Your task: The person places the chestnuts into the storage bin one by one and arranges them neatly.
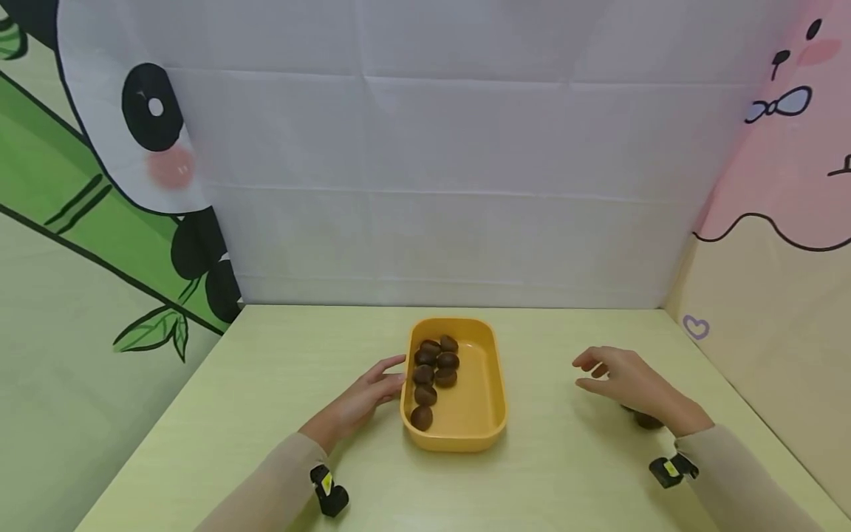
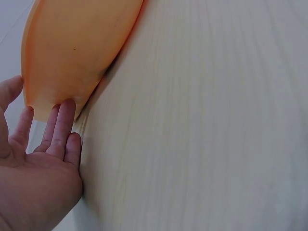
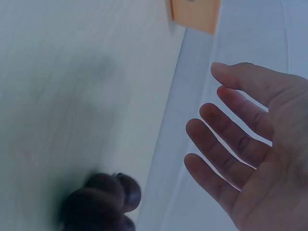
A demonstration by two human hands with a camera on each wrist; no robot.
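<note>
A yellow rectangular tray point(image 1: 484, 399) stands on the table, with several brown chestnuts point(image 1: 423, 395) grouped along its left half. My left hand point(image 1: 355, 406) rests its extended fingers against the tray's left side; the left wrist view shows the fingertips point(image 2: 69, 108) at the tray wall point(image 2: 82, 48). Over the table to the right of the tray, my right hand point(image 1: 631, 380) is held with fingers loosely bent and nothing in them. Beneath its wrist lie more dark chestnuts point(image 1: 648, 421), partly hidden; in the right wrist view these chestnuts point(image 3: 98, 204) appear blurred, apart from the fingers.
The pale wooden table point(image 1: 545, 480) reaches back to a white cloth wall point(image 1: 452, 244). Printed panels border it, a green one with a panda point(image 1: 146, 170) on the left and a pink and cream one point(image 1: 764, 310) on the right. Each wrist carries a small black device point(image 1: 329, 493).
</note>
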